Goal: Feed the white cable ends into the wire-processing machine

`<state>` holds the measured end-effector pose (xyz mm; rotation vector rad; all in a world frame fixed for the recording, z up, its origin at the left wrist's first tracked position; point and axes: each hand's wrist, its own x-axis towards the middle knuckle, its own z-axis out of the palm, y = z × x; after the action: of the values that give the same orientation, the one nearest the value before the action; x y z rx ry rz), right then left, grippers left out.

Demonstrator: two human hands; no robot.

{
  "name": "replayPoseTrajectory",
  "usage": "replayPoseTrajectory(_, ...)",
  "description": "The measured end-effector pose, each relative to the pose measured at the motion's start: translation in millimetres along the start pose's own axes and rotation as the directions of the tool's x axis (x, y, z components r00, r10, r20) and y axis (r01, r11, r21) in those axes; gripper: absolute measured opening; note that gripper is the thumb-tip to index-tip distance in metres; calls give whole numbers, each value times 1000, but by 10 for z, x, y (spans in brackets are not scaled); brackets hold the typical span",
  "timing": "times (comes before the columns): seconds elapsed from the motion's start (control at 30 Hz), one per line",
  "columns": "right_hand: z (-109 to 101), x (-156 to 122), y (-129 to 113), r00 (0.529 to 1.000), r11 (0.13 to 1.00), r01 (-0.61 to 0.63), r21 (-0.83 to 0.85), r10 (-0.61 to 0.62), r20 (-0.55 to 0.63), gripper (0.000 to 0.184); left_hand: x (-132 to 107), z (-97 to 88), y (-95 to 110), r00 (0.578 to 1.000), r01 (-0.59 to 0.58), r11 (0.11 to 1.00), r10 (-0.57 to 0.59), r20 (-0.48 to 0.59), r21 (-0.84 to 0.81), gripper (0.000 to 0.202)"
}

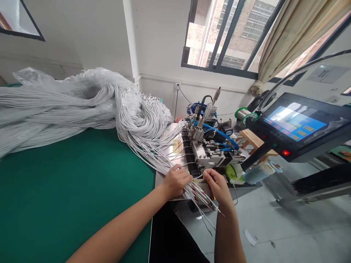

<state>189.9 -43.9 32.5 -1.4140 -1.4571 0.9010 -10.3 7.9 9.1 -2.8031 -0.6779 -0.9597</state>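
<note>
My left hand (177,181) is closed over a bundle of white cables (204,195), whose loose ends fan out past it toward the lower right. Thumb and forefinger of my right hand (216,182) are pinched at the end of a single white cable (197,177), just in front of the machine. That machine (204,146) has metal cylinders, blue air hoses and a black track (189,151) along its left side. Several cables lie across the track, spaced apart. What exactly sits between my right fingertips is too small to make out.
A large heap of white cables (93,102), partly wrapped in clear plastic, lies on the green table (82,197). At the right stands a control screen (298,122) with a lit red button. Behind the machine is a spool of wire (244,115), beside a wooden stand (253,142).
</note>
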Motion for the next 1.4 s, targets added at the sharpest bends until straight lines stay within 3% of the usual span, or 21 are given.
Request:
replayPoseTrajectory(0.13, 64, -6, -66, 997, 1000, 14, 0, -13, -73, 28, 2, 23, 2, 999, 33, 999, -33, -4, -2, 16)
replayPoseTrajectory(0.23, 17, 10, -2, 988, 992, 5, -124, -24, -150, 26, 3, 43, 2, 998, 62, 998, -63, 15, 11, 23)
replayPoseTrajectory(0.33, -65, 46, 128, 991, 974, -2, -225, -28, -129, 27, 12, 54, 2, 996, 90, 996, -90, 19, 16, 36)
replayPoseTrajectory(0.43, -122, 88, 246, 995, 977, -20, -211, -2, -101, 29, 24, 52, 8, 992, 125, 992, -125, 1, 3, 42)
replayPoseTrajectory(0.6, -155, 141, 356, 992, 981, -47, -190, 24, -123, 30, 39, 55, 30, 979, 202, 979, -201, -39, 32, 31)
replayPoseTrajectory(0.73, -152, 174, 430, 992, 983, -61, -174, 41, -118, 29, 51, 69, 44, 981, 192, 980, -191, -26, 54, 26)
replayPoseTrajectory(1.2, -122, 264, 532, 995, 993, -102, 66, 101, 19, 27, 55, 90, 21, 966, 199, 979, -202, 161, 36, 32)
replayPoseTrajectory(1.4, -31, 286, 643, 976, 920, -209, 331, 215, 19, 26, 53, 94, 21, 964, 208, 978, -209, 166, 29, 34)
